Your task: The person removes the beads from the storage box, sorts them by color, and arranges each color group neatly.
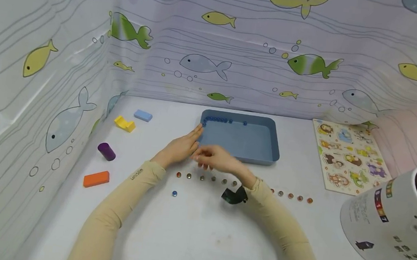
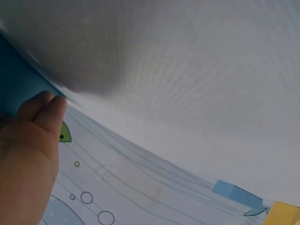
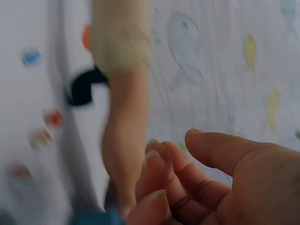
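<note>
Beads (image 1: 201, 177), small, in a row on the table just nearer than both hands; right hand (image 1: 217, 159) curled, grip contents cannot be told; left hand (image 1: 180, 147) flat, fingers straight, touching blue tray (image 1: 265, 153) beyond. Risk: a sleeve sweeping beads loose; a nudged tray rolling its far-edge beads

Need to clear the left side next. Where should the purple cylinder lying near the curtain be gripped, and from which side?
Probably across its round middle, coming from above. The purple cylinder lies on its side on the table, apart from the orange block, so fingers fit on both long flanks; the end faces offer less hold.
</note>
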`<state>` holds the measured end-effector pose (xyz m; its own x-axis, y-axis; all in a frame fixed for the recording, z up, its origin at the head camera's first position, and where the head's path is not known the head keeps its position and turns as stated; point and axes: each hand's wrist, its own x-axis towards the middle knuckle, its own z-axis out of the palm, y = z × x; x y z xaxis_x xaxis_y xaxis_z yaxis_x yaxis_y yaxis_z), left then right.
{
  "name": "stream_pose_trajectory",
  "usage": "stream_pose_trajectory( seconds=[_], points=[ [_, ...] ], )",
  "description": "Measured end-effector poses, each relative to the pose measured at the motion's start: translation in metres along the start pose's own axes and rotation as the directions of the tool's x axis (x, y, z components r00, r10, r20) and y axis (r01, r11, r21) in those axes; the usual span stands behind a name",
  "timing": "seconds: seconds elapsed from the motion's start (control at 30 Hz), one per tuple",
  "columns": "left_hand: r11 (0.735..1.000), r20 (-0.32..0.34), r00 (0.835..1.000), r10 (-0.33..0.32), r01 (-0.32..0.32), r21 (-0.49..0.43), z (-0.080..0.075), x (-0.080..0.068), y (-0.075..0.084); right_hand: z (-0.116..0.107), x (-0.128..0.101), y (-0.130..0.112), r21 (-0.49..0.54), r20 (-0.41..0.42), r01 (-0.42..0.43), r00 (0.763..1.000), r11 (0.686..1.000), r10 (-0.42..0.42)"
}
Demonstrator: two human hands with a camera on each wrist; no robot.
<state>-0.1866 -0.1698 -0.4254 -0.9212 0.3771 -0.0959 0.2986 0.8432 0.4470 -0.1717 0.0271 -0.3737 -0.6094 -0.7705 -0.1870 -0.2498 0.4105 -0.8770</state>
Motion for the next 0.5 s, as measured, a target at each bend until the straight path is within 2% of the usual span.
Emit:
stream_pose_trajectory(
  seconds=[0.1, 0.17, 0.3, 0.37, 0.5],
  points=[
    [1.0, 0.005, 1.0, -0.004, 0.004, 0.011, 0.001, 0.0, -0.001, -0.036, 0.004, 0.005, 0.034, -0.05, -0.06, 0.997, 0.998, 0.061],
    [1.0, 0.008, 1.0, -0.004, 0.004, 0.021, 0.001, 0.0, -0.001, -0.058, 0.006, 0.01, 0.09, -0.087, -0.099, 0.99, 0.991, 0.107],
    [1.0, 0.007, 1.0, -0.008, 0.007, 0.024, 0.001, 0.0, -0.001, -0.096, 0.011, 0.032, 0.205, -0.185, -0.145, 0.966, 0.968, 0.183],
    [1.0, 0.006, 1.0, -0.008, 0.008, 0.025, 0.002, 0.0, -0.001, -0.112, 0.013, 0.047, 0.252, -0.251, -0.169, 0.94, 0.953, 0.233],
    [1.0, 0.005, 1.0, -0.004, 0.004, 0.021, 0.001, 0.0, 0.001, -0.132, 0.01, 0.075, 0.356, -0.359, -0.231, 0.861, 0.905, 0.361]
  ],
)
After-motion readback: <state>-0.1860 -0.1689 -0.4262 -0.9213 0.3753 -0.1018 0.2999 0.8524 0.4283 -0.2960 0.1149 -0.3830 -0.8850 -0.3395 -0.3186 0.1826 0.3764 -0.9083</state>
